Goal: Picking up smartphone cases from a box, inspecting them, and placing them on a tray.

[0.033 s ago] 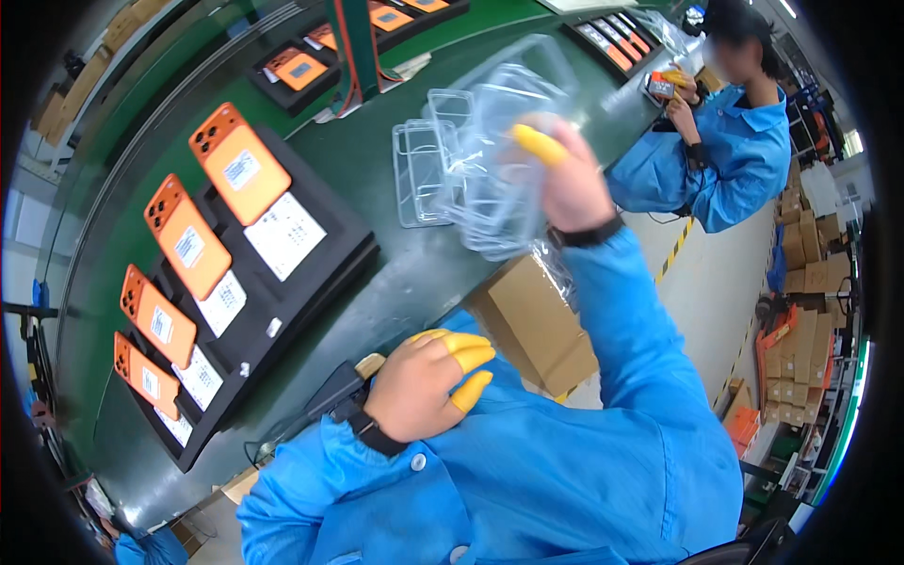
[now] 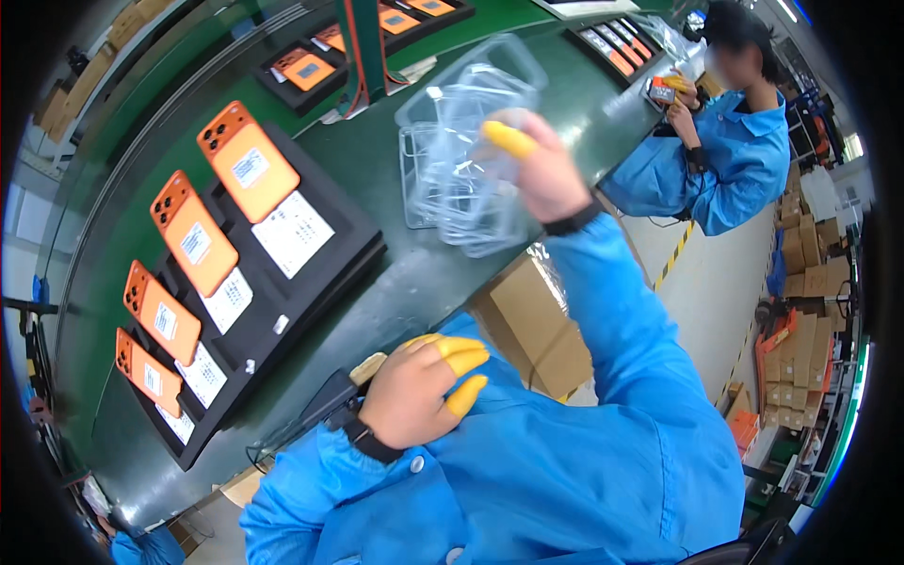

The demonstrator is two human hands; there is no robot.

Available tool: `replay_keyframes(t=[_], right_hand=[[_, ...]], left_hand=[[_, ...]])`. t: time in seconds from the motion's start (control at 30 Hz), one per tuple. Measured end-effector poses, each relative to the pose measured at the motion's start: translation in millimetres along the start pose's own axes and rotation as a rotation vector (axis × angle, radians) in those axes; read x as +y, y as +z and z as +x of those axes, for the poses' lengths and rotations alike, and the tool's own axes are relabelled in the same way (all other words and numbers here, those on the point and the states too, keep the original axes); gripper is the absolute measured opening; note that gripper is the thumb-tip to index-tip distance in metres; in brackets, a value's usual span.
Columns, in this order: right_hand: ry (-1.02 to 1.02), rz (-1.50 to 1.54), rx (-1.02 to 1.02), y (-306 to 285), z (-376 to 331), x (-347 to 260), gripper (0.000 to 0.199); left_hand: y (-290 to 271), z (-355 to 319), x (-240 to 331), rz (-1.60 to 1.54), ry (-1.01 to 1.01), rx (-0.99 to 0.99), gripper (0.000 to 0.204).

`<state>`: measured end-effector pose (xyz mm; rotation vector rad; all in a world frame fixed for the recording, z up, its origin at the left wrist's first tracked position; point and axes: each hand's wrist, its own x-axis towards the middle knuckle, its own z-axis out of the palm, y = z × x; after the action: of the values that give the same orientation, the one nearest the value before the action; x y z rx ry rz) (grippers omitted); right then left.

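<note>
Over the green table (image 2: 363,155), the right hand (image 2: 549,172) touches clear trays (image 2: 471,212), grip unclear, left hand (image 2: 414,394) loosely parted, cartons (image 2: 799,348) stacked beyond.

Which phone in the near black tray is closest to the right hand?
The rightmost phone in that tray; the other three sit farther left of the right hand.

Our left arm (image 2: 306,480) is bent | our left hand (image 2: 412,393), back upward, is just beside the near edge of the surface (image 2: 363,155), its digits (image 2: 463,362) loosely curled, several sheathed yellow | our right arm (image 2: 617,306) reaches out | our right hand (image 2: 546,171), blurred, is out over the surface, one digit (image 2: 509,139) sheathed yellow | our wrists wear dark bands (image 2: 573,222)
</note>
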<state>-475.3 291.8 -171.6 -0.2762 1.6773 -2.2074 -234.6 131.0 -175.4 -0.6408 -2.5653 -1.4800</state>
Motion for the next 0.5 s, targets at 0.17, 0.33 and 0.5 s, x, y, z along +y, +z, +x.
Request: replay_keyframes(t=[0.17,0.33,0.5], right_hand=[[-0.169,-1.218,-0.021,63.2,61.7,45.5,0.049],[-0.155,-1.457,0.043,81.1,55.5,34.6,0.055],[-0.132,-1.505,0.085,79.6,50.9,26.7,0.059]], left_hand=[[-31.5,-62.1,17.1,-0.006,-0.188,0.175,0.03],[-43.5,-105.5,8.5,-0.086,-0.51,0.325,0.034],[-46.2,-119.8,-6.6,-0.137,-0.575,0.279,0.032]])
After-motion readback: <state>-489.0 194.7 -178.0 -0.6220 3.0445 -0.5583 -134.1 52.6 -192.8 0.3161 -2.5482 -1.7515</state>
